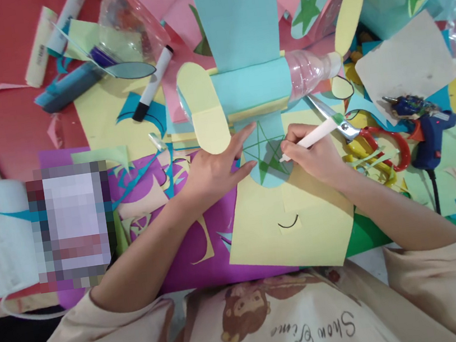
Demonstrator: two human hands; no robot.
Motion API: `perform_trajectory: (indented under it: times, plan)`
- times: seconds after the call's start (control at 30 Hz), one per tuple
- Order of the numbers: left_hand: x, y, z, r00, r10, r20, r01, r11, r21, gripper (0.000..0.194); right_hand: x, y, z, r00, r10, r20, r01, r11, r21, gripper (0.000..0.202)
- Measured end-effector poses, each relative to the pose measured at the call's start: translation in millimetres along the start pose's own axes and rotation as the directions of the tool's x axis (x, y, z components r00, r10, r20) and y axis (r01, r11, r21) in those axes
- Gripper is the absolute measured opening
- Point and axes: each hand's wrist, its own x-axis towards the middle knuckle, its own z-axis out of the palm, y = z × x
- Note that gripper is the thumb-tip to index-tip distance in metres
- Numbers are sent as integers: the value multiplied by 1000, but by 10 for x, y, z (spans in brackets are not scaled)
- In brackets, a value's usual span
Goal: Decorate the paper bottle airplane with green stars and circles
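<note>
A white marker [317,134] with a green end is gripped in my right hand [314,153], its tip down on a blue paper wing [269,179]. A green outlined star [267,154] is drawn there, its lower points filled with green. My left hand [221,166] lies with fingers spread at the wing's left edge. The wing joins a plastic bottle [309,71] wrapped in blue paper, with another blue wing [237,17] on the far side and a pale yellow tail piece [204,109] at its left end. Yellow paper [257,229] lies underneath.
Red-handled scissors [381,144] and a blue glue gun [433,136] lie to the right among paper scraps. A black-and-white marker [153,83] rests at the upper left. A white box-like device [0,240] stands at the left, and a clear plastic container [127,26] at the back.
</note>
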Motion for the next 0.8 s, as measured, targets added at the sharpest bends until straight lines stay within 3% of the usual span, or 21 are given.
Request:
perform_trajectory:
  times: [0.1,0.8]
  plan:
    - [0,-7,9,1000,4,-15,-4,1000,-4,56,-4,9,12,999,-13,-41,13,1000,-5,34]
    - [-2,-8,17,1000,12,-20,-12,1000,3,56,14,-22,6,999,-16,31,20,991,-129,31]
